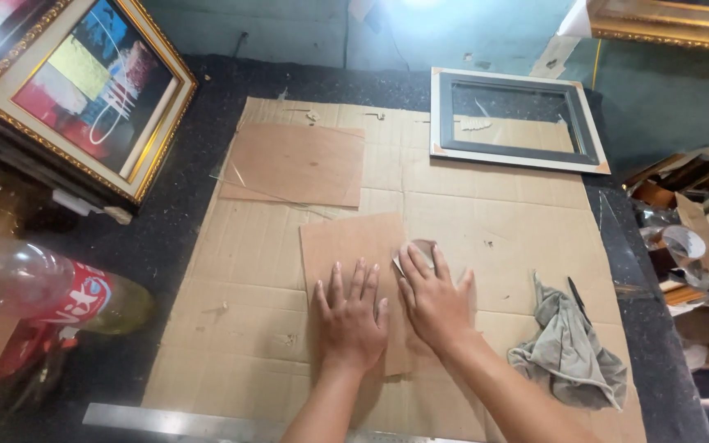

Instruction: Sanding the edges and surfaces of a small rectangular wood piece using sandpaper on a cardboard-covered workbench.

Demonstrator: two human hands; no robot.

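**Both hands flat on a brown board**

Near the counter [166,246] edge lies a metal ruler [182,422]. The left hand [352,316] and right hand [435,299] press flat, grip released, fingers spread, on a brown board [346,242] atop cardboard [486,238]. A plastic bottle [51,295] holds yellowish liquid at left. Farther off: a second board [297,164], an empty frame [514,121].
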